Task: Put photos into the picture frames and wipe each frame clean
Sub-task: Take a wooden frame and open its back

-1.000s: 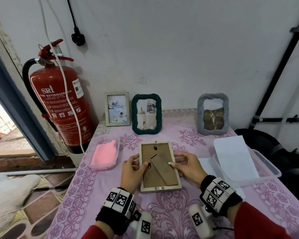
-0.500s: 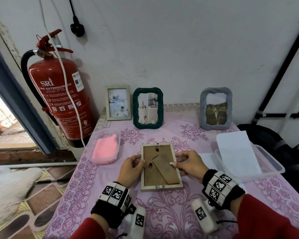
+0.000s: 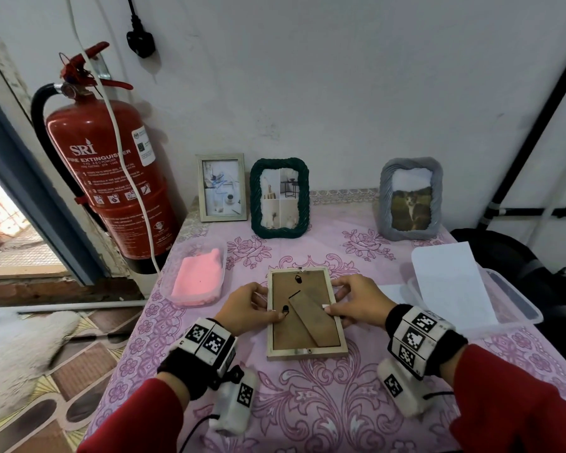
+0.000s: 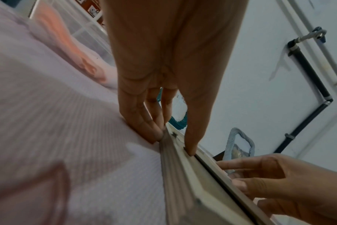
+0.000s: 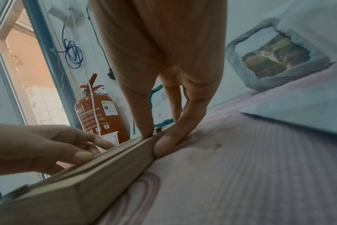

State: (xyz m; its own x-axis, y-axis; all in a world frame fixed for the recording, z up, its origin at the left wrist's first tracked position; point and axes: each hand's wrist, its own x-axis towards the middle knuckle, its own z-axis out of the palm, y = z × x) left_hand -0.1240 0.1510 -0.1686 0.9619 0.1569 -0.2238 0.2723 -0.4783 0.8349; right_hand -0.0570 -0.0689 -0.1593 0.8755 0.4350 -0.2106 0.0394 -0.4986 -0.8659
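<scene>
3 frames (image 3: 279, 197) at back already w/ photos, 4th frame (image 3: 304, 313) face-down mid-table, left hand (image 3: 247, 308) & right hand (image 3: 356, 304) pinching its side edges w/ thumbs on backing; wiping w/ pink cloth (image 3: 198, 281) seemingly still left

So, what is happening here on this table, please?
A person is working on a light wooden frame that lies face down on the table. The left hand pinches its left edge, thumb on the brown backing, and the right hand pinches its right edge the same way. Three other frames stand at the wall with photos in them. A pink cloth lies unused in a tray at the left.
</scene>
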